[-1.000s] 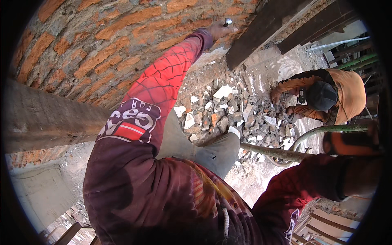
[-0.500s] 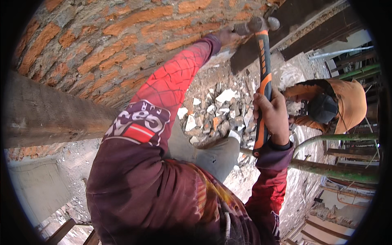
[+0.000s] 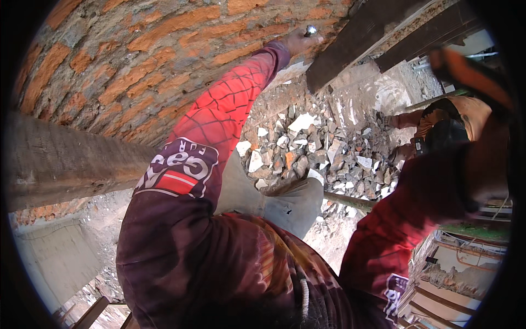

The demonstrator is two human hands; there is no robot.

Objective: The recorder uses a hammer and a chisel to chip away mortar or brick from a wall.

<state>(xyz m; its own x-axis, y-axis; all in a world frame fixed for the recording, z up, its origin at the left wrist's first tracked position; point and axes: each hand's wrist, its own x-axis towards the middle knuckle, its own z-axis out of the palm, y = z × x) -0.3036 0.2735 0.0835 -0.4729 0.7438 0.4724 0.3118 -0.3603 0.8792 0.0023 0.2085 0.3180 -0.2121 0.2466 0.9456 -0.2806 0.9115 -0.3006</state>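
My left hand (image 3: 298, 43) is closed against the brick wall (image 3: 164, 60) at the top. From its grip pokes the shiny round end of a metal chisel (image 3: 311, 30); the rest of the tool is hidden by the hand. At the far right edge, my right hand (image 3: 490, 156) is raised, dark and partly cut off. It grips a hammer (image 3: 471, 77) by its orange and black handle, which is blurred. The hammer's head does not show clearly.
Broken brick and white plaster rubble (image 3: 307, 148) lies below the wall. Dark timber beams (image 3: 356, 46) stand right of my left hand, and another beam (image 3: 76, 159) crosses at left. A person in an orange top (image 3: 466, 118) bends at right, near green poles.
The hammer has swung away from the chisel, toward the right edge and nearer to the camera, with my right arm. My left hand stays at the wall, shifted slightly left in view.
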